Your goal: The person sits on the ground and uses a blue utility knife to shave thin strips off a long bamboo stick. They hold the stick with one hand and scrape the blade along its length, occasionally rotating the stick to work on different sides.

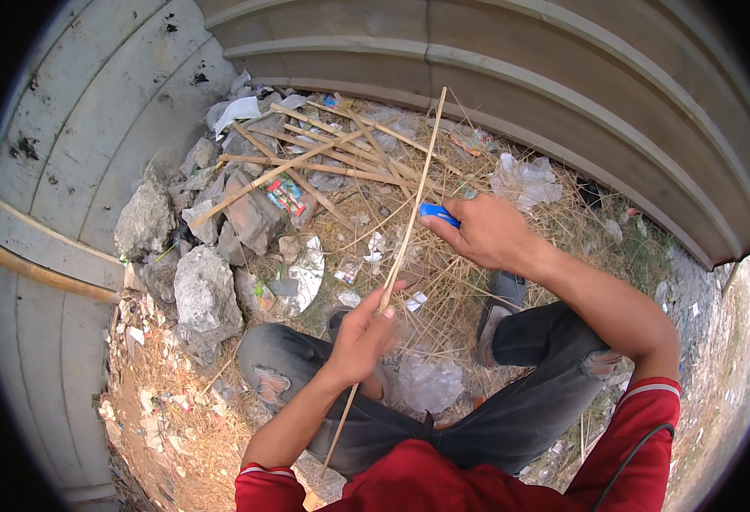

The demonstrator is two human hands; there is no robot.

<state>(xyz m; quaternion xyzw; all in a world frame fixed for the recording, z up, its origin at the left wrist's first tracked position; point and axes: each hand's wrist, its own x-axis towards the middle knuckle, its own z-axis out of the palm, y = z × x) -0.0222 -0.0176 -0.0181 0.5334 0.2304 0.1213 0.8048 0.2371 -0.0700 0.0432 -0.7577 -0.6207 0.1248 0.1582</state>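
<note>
Holding a long, thin, pale bamboo-like strip [427, 162] in the left hand [364, 337], fingers closed narrow around it. Running from a free end at the far middle, through the grip, to a near tail over the left leg of the ripped dark grey trousers [511, 405]. Gripping a small bright-blue tool [439, 213] in the right hand [490, 230], just right of the strip. Cannot tell touching from near; cannot tell about any exposed blade either.

Risks, as judged: with a sharp edge out, possible slip down the strip toward the left hand, likely from a knot or too hard a push. Possible splinter in bare fingers, from rough edges. Possible snap or whip at the unsupported far end, from overbending. Possible snag of the near tail on the trousers, from twisting.

Working low over uneven straw-strewn ground [170, 410], littered with scraps and crumpled clear plastic [430, 381]. At far left, loose pile of flat tan sticks [277, 177], partly over broken grey rocks [206, 290]. Walled at the far side by a brown ribbed panel [332, 60], at left by a pale, dark-spotted panel [67, 128].
</note>
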